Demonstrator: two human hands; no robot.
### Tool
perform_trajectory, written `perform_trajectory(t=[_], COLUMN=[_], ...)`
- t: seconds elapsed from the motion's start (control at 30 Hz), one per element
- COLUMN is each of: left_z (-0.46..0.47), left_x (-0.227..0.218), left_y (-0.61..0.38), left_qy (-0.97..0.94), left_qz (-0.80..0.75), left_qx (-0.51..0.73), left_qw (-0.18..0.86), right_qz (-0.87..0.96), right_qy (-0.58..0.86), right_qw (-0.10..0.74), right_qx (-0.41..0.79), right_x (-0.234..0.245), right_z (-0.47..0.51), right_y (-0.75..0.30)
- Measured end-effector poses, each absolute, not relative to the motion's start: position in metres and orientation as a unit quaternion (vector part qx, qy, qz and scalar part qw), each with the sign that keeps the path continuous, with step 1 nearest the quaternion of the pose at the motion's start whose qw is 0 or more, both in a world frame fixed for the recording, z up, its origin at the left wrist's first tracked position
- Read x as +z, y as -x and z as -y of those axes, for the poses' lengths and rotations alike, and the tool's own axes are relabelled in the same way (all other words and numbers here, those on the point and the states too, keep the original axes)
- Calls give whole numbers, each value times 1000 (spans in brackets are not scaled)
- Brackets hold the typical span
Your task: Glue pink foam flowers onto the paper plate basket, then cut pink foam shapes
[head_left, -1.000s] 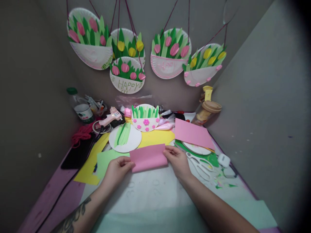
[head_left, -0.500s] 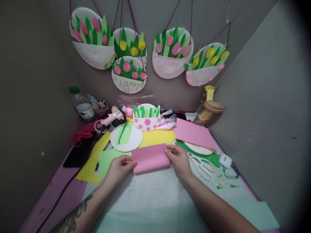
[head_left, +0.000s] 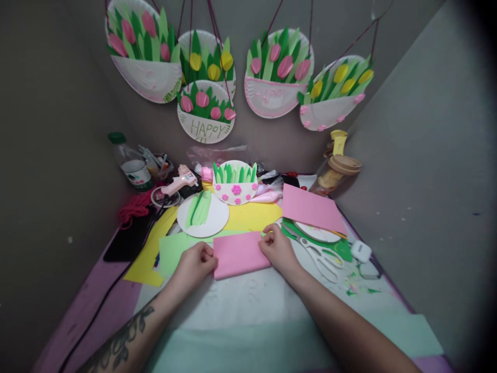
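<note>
Folded pink paper [head_left: 239, 255]: in front of the flower-trimmed plate basket [head_left: 230, 192]
Left hand [head_left: 193, 266]: thumb and fingers pinching the paper's left edge
Right hand [head_left: 280, 253]: same deal, pinching the right edge near the top corner
Glue gun [head_left: 180, 181]: pink one, left of the basket
White-handled scissors [head_left: 309, 245]: right of the basket, closer in
Tulip plates [head_left: 272, 99]: five hanging above the basket

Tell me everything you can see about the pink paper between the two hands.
The pink paper is a plain, matte-looking sheet, apparently folded over, with a rounded fold along the edge nearest the person. It looks roughly rectangular, shows no markings, and sits slightly askew over the white mat. The left hand holds its left edge; the right hand holds its right edge near the far corner.
</note>
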State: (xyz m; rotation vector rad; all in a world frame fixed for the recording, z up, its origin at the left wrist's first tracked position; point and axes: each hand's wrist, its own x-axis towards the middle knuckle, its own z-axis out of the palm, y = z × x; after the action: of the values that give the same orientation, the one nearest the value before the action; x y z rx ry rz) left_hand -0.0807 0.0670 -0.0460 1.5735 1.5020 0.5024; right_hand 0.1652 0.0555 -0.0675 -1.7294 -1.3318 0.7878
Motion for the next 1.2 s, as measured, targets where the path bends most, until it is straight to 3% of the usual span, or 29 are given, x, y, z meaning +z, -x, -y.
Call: perform_trajectory(t=[0.27,0.5,0.73,1.2], left_z=[-61,-70,-96,-98], left_x=[-40,-34,-28,-24], left_y=[76,78,67,66], left_qy=[-755,-883,-876,-876], left_qz=[-574,-395,-385,-393], left_qx=[116,33,11,2], left_qw=[296,251,290,278], right_qz=[617,696,817,867], right_qy=[695,655,544,434], right_qw=[277,254,170,236], right_qx=[244,148,88,72], right_x=[-66,-68,-53,-61], right_z=[-56,-57,-41,22], right_y=[-161,-163,-141,-141])
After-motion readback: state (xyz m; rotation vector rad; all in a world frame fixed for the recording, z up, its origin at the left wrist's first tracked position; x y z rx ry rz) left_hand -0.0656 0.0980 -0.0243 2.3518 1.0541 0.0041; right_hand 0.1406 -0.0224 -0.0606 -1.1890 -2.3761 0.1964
